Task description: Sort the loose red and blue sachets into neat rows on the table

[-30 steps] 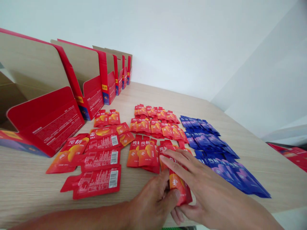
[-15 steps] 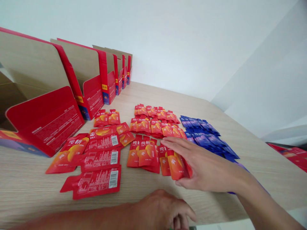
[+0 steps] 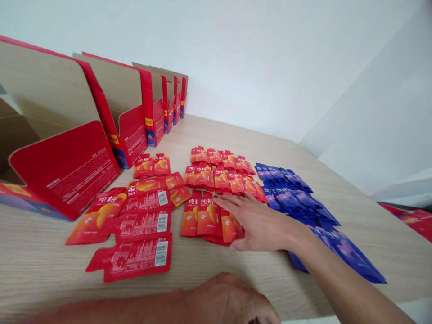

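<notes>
My right hand (image 3: 259,221) lies flat, fingers stretched, on a row of red-orange sachets (image 3: 209,217) in the middle of the wooden table (image 3: 216,135). It presses the rightmost red sachets (image 3: 230,227) down. My left hand (image 3: 229,299) rests at the table's near edge, knuckles up, fingers curled under and hidden; nothing shows in it. More red sachets (image 3: 222,173) lie in rows behind. Blue sachets (image 3: 297,198) spread to the right, partly under my right forearm.
Several open red cardboard boxes (image 3: 128,121) stand in a row along the left, the nearest (image 3: 60,166) with its flap down. Loose red sachets (image 3: 135,225) lie face down at the left front. A white wall runs behind; the table's right edge drops off.
My right hand slid left and forward with the red sachets and now lies flat on them. My left hand let go of the sachet and drew back to the near edge.
</notes>
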Tool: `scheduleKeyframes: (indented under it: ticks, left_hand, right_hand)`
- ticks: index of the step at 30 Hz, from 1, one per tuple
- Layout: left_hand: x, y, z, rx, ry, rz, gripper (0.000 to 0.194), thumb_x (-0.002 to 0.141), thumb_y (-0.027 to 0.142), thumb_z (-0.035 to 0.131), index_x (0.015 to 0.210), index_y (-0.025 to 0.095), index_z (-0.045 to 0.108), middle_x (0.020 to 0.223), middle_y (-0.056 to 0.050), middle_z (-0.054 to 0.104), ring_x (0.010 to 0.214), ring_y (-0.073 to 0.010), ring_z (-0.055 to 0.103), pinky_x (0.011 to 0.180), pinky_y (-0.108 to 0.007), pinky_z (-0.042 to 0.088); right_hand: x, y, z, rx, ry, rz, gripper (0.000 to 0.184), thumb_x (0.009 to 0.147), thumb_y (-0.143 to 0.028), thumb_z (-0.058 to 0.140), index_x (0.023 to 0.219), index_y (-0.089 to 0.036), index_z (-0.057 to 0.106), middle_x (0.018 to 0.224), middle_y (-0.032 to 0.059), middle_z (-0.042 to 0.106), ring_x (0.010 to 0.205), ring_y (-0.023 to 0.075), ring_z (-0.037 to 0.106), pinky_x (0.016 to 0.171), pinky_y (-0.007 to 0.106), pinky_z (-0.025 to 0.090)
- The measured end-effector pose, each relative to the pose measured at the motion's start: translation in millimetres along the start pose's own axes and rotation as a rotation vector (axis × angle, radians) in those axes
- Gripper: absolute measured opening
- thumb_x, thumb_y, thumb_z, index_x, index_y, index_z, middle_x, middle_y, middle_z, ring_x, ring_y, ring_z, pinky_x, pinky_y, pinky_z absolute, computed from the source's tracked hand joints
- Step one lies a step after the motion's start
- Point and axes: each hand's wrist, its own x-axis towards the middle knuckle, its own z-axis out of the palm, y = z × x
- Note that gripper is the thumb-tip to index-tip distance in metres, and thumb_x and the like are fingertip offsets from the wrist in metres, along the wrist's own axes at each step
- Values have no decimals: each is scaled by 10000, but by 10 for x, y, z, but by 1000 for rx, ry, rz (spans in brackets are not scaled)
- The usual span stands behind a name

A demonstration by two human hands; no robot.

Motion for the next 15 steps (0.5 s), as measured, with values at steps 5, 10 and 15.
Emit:
scheduleKeyframes:
  ticks: [5,10,15]
  left_hand:
    - [-21,33,-27,152,-47,-19,329,949,353,699,1197,151,772,904,-32,750,813,-169,709,741,-213,547]
    - [1,285,-74,320,-106,-40,271,976,233,665,1213,142,760,1013,-50,796,933,-183,751,831,-229,559]
    - [54,413,-69,337,-178,-102,163,960,294,757,1086,192,773,975,-20,771,955,-218,757,809,-300,598]
  right_hand:
    - [-12,-15,2,-20,-48,29,1228,805,-393,935,1772,-178,208,1788,216,211,1640,441,286,1344,698,148]
    - [-56,-310,-119,-77,60,66,1158,847,-510,936,1740,-111,316,1755,281,273,1599,505,338,1283,695,329]
    - [247,-925,-124,-68,220,-284,636,969,-578,805,1388,-121,663,1305,165,726,1153,346,725,955,479,626]
